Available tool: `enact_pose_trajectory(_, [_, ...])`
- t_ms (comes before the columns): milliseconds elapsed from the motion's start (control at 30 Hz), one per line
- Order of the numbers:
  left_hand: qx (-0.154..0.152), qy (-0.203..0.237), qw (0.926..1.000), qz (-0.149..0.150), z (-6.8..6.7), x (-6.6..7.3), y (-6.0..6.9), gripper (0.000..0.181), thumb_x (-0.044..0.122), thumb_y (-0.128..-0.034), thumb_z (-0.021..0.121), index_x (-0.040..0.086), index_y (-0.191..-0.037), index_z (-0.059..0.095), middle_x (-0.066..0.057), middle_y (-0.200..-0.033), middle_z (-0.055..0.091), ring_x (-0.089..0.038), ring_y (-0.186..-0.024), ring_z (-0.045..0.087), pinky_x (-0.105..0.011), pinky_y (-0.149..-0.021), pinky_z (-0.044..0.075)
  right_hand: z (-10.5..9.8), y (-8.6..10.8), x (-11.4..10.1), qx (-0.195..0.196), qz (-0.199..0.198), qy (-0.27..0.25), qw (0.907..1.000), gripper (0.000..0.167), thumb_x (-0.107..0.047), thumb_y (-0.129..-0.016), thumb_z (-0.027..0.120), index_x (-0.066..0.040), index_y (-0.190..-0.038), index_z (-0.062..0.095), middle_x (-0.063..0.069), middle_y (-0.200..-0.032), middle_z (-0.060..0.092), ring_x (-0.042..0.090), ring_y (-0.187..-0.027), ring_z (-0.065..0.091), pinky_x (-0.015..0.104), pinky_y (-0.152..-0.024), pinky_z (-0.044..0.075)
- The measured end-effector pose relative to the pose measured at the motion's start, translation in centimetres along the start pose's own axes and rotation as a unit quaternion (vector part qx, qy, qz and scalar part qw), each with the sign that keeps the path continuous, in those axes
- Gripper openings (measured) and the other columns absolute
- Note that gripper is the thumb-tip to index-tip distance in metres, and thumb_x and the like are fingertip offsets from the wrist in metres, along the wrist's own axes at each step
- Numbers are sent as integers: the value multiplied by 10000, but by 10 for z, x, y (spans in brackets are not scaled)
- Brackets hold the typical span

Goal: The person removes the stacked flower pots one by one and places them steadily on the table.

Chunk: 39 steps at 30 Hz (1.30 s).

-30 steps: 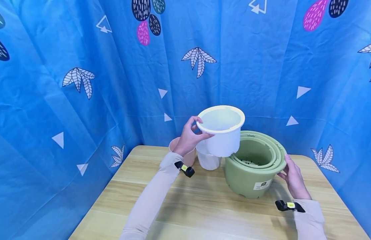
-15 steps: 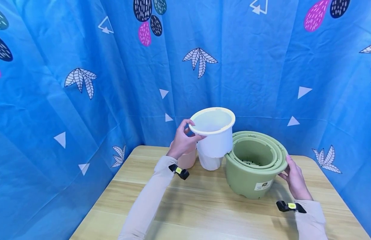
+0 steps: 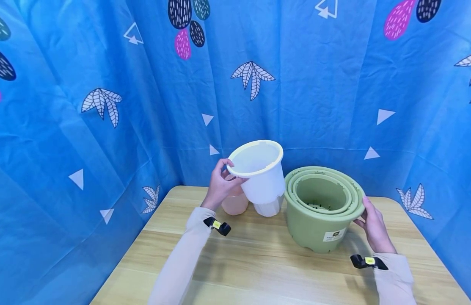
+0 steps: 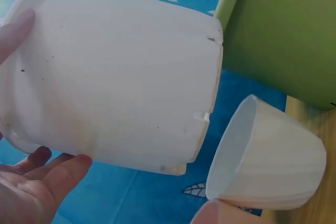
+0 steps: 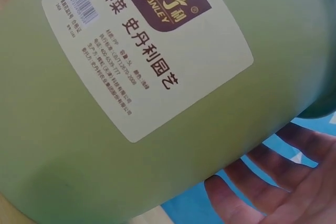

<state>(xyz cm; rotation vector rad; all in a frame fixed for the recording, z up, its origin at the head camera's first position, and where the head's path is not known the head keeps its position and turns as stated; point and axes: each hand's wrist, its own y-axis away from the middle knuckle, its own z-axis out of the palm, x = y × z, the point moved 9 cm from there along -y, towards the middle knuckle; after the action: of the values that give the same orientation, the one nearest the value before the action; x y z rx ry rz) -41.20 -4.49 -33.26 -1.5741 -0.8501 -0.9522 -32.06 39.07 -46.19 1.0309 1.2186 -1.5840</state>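
The left hand (image 3: pixel 221 185) grips the rim of a large white pot (image 3: pixel 263 186), which hangs tilted above the table. In the left wrist view, fingers (image 4: pixel 68 174) lie under the white pot (image 4: pixel 115 77). Several green pots are nested, the outermost (image 3: pixel 315 231) standing on the table. On the right side of that green pot's rim rests the right hand (image 3: pixel 375 226), thumb on the rim and fingers beneath it. The right wrist view shows this hand (image 5: pixel 283 182) against the labelled green pot (image 5: pixel 173 166).
Below and behind the held pot stand a smaller white pot (image 3: pixel 268 208) and a pink pot (image 3: pixel 235 204), close together. A wooden table (image 3: pixel 258 262) carries them. Blue patterned curtains (image 3: pixel 315 106) hang behind and at both sides.
The left hand has carried the large white pot leftward and slightly down, away from the green pots, tilting it more. The right hand and green pots have hardly moved.
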Motion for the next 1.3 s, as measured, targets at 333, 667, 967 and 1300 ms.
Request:
enact_pose_trajectory(333, [41,180,9996,-190,-20,-15,17,549,131,-838,860,112,-1209,455,-126,-1588,435,-413,-1372,571,-450,-976,587,-5,0,-2,272,49,262,9993,257,-354,-1129,377,-383,-1192,624,-304,-1094,663,-163,-1008,639,87,-793,543])
enact_pose_trajectory(667, [144,-87,9990,-403,-34,-36,37,581,130,-831,869,75,-1229,449,-101,-1593,376,-440,-1412,498,-502,-1043,539,-11,-2,-8,746,-53,1499,9859,642,-401,-1121,379,-15,-1618,254,-220,-1359,512,-216,-1062,553,48,-821,514])
enact_pose_trajectory(967, [219,-93,9995,-223,-46,-34,50,558,95,-820,869,77,-1193,454,-98,-1582,371,-442,-1418,479,-563,-1070,513,-11,-3,-12,806,-197,1658,9827,595,-379,-1123,381,-71,-1622,284,-334,-1217,509,-168,-1013,582,74,-779,523])
enact_pose_trajectory(1300, [272,-129,9994,-143,-56,-34,57,554,36,-825,850,34,-1190,433,-138,-1585,362,-460,-1443,450,-590,-1064,507,-11,-3,-8,796,-81,1480,9857,602,-384,-1122,383,-74,-1626,274,-319,-1222,507,-157,-1011,578,70,-775,526])
